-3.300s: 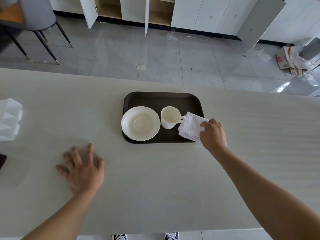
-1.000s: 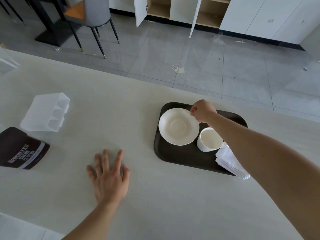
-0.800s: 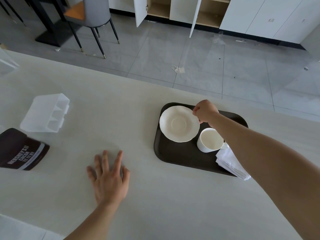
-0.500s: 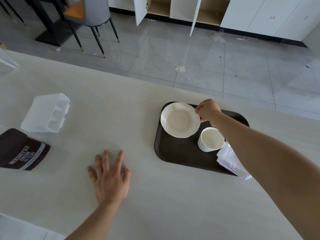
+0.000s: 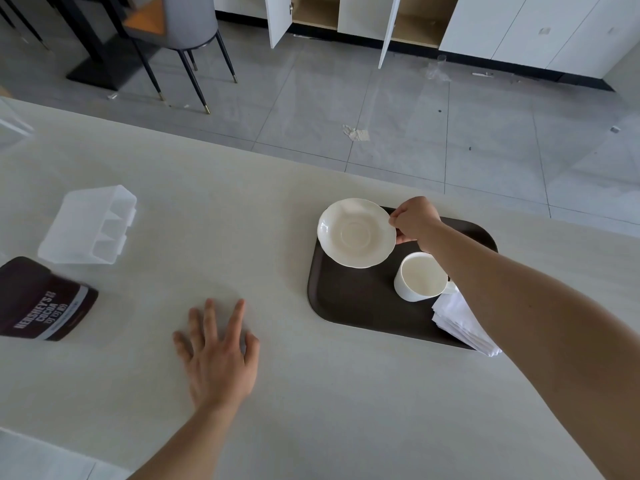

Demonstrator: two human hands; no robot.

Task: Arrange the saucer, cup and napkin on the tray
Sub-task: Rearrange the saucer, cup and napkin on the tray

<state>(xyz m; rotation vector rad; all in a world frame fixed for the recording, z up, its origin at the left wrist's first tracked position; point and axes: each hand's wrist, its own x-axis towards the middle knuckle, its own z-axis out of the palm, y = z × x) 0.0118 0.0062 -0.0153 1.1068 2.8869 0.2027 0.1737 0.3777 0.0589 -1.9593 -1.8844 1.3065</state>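
A dark brown tray [image 5: 349, 306] lies on the pale table. My right hand [image 5: 414, 221] pinches the right rim of the white saucer [image 5: 356, 233], which is lifted and tilted over the tray's far left corner. A white cup [image 5: 420, 277] stands upright on the tray, right of centre, its handle partly hidden by my right forearm. A folded white napkin [image 5: 460, 323] lies on the tray's near right corner, overhanging the edge. My left hand [image 5: 218, 355] rests flat on the table, fingers spread, left of the tray.
A clear plastic divided box [image 5: 90, 226] sits at the left, with a dark brown cocoa pouch [image 5: 41, 299] just in front of it. The table's far edge [image 5: 242, 152] runs beyond them; a grey chair [image 5: 187, 32] stands on the floor past it.
My right hand left the napkin, took the saucer by its rim and raised it toward the tray's far left corner. The left hand stayed flat on the table.
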